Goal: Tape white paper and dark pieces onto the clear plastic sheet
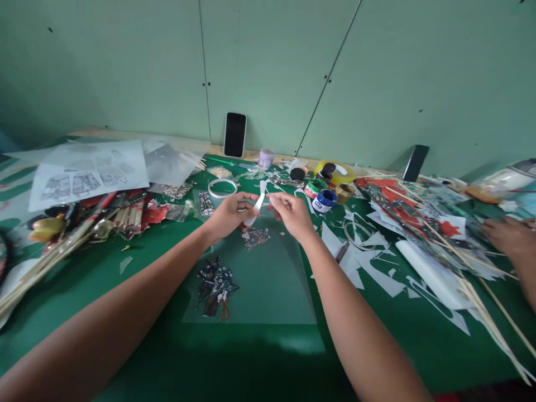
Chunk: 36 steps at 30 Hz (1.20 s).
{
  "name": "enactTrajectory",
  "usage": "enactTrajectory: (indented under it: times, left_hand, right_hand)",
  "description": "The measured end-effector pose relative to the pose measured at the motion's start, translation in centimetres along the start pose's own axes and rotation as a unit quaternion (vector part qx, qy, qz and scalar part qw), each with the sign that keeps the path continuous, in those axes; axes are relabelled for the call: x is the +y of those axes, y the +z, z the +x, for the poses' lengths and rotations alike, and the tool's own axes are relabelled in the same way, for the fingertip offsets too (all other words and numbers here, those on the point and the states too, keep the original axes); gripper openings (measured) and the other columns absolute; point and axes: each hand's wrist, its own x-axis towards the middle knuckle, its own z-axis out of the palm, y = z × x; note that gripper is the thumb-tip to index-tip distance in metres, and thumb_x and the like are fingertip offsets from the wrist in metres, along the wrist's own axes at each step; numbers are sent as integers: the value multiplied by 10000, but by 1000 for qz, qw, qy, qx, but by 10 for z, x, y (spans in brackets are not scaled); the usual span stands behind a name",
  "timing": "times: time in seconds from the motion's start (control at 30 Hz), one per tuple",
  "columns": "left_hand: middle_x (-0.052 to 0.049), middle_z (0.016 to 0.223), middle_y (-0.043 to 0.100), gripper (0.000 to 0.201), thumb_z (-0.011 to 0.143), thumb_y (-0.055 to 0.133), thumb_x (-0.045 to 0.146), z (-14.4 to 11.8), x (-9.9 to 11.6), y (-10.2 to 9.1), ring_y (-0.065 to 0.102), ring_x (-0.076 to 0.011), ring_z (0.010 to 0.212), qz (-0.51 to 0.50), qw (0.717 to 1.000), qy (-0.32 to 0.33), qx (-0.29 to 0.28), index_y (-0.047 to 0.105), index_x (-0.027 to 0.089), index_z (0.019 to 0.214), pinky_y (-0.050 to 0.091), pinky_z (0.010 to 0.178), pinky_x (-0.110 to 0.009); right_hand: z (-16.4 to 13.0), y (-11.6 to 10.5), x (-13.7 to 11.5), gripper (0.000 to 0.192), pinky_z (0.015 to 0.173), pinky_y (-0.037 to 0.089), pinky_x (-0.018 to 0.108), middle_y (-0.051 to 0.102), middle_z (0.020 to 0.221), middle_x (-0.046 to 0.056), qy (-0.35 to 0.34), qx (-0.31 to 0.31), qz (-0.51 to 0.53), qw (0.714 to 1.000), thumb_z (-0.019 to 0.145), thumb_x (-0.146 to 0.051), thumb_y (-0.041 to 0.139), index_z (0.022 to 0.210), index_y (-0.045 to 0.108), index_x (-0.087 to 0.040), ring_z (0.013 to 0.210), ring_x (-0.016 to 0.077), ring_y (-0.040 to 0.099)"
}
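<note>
1. Hands meet near the table's (138,251) back edge.
2. Left hand (228,215) and right hand (291,215) both pinch one white strip (255,209).
3. Clear sheet (268,279) lies under them.

Two bare forearms reach in, no sleeves in sight. The left hand (228,215) and right hand (293,215) wear no gloves, rings or watch.

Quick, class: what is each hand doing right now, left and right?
Left hand: closed, pinching the lower end of a narrow white paper strip.
Right hand: closed, fingers pinching the strip's upper end.
</note>
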Motion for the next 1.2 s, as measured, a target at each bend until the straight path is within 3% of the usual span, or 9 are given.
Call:
enactTrajectory:
  times: [0.17,0.3,0.4,0.5,0.63,0.83,0.97,1.1,1.2]
  left_hand:
    - [-36,771,647,357,819,668,295,-1,0,5,605,-137,623,8,1000,6,-3,542,163,1126,518,490,-246]
    - [-28,731,628,183,814,669,304,1,-5,5,591,-112,570,53,998,20,-3,575,159,872,526,479,-231]
    - [-49,781,673,209,829,655,319,2,-6,6,624,-115,566,31,1000,4,-5,517,167,788,537,480,-234]
    - [-65,840,694,226,835,647,296,1,-5,7,634,-116,555,-19,1000,-14,7,455,180,801,526,451,-231]
    - [-43,817,647,219,832,657,320,-2,-1,7,610,-105,586,-41,999,22,6,494,176,853,506,449,-212]
    - [-17,765,617,163,868,606,304,-2,-1,6,552,-77,583,-49,998,43,-9,543,163,922,470,514,-201]
    - [-28,781,638,267,834,643,265,0,-4,7,552,-94,607,-18,999,40,-7,579,155,1070,463,530,-221]
    - [-18,754,625,209,806,667,275,1,-6,7,537,-90,570,-16,999,30,5,610,153,967,474,534,-237]
    - [-28,751,651,187,797,678,300,0,-4,6,552,-98,585,-2,999,36,-7,614,153,893,470,545,-235]
  right_hand:
    - [-1,6,1,273,547,370,233,593,648,-11,-42,-29,-24,998,773,-456,649,736,631,-186,579,109,497]
    - [-2,8,0,344,529,366,231,543,561,-23,-60,-1,-6,998,818,-462,596,608,563,-191,522,96,469]
    - [-2,7,-2,355,482,375,233,538,527,-30,-53,10,46,998,825,-486,593,627,588,-191,446,84,454]
    - [-2,7,-2,292,459,401,234,572,550,-41,-25,14,142,989,766,-484,665,808,663,-195,433,86,477]
    - [-3,4,-4,275,512,464,248,648,662,-7,8,-2,218,976,715,-452,716,800,673,-195,536,105,563]
    - [-3,3,-2,349,510,454,252,617,590,-7,6,-3,175,985,725,-532,685,663,634,-192,505,104,539]
    - [-2,3,1,355,496,425,244,615,605,-6,-8,13,115,993,749,-549,653,718,624,-196,503,106,527]
    - [-2,2,3,317,503,396,246,594,590,-17,-35,2,24,999,798,-519,619,841,637,-205,504,116,519]
    - [-3,4,3,288,516,385,251,571,574,-19,-57,-27,-6,998,805,-487,611,768,624,-202,504,117,507]
